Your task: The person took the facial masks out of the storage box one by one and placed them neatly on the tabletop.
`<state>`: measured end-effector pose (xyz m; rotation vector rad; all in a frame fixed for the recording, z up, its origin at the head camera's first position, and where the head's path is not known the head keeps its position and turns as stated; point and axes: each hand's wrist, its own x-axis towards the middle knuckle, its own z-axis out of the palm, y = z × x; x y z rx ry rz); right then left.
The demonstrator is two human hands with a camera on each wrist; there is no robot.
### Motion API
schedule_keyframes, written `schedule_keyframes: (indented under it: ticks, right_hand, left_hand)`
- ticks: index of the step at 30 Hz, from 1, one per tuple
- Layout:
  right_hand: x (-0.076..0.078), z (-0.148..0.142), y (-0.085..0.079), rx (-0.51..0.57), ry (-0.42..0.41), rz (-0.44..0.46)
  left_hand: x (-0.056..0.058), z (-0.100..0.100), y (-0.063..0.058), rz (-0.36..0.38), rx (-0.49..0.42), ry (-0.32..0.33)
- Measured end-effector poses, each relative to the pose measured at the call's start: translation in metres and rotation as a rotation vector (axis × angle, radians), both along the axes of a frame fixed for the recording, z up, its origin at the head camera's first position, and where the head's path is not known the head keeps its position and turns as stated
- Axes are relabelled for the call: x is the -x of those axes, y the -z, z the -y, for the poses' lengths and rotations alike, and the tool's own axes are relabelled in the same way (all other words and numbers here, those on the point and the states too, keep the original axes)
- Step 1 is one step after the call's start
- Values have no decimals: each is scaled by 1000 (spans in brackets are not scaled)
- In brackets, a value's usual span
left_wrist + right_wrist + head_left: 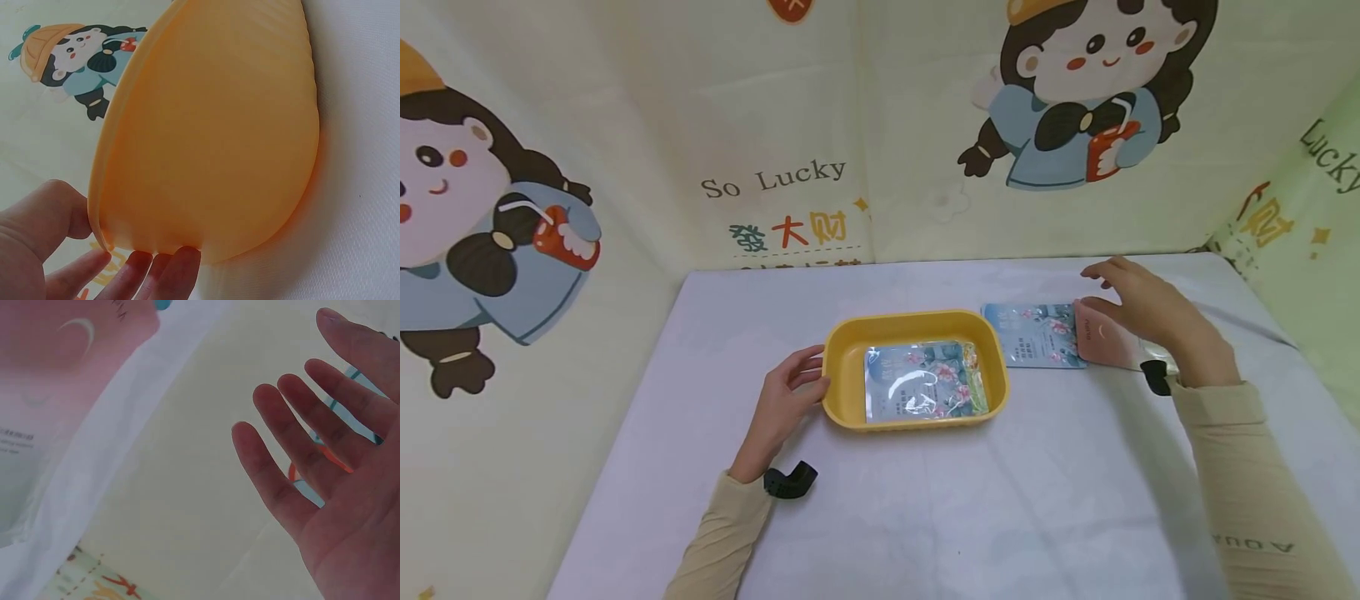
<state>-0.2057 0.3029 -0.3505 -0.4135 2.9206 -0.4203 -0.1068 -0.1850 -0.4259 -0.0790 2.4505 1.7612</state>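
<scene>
A yellow tray (998,379) sits on the white table, holding a blue floral packet (917,383) with a greenish strip at its right end. My left hand (786,400) holds the tray's left end, thumb at the rim and fingertips (186,256) against the outer wall. Right of the tray, another blue floral packet (1033,333) lies flat beside a pink packet (1101,337). My right hand (1150,308) hovers at the pink packet, fingers spread; in the right wrist view nothing lies in its palm.
A cartoon-printed cloth (917,225) hangs behind the table (925,517) and down both sides. A black wrist-worn piece (790,481) sits at my left cuff, another (1156,379) at my right cuff.
</scene>
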Motion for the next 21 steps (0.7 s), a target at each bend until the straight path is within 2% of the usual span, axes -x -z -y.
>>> schedule_keyframes:
  ticks: [8,15,21]
  right_hand:
    - [-8,30,-7,-6,-28,-27]
    - [-17,49,-8,-14,-80,-89]
    - [-23,65,-7,-8,-88,-77]
  left_hand:
    - [-1,-1,-2,-7,0,-7]
    - [-1,-1,-2,-12,5,-4]
    - [-1,-1,-3,-7,6,-4]
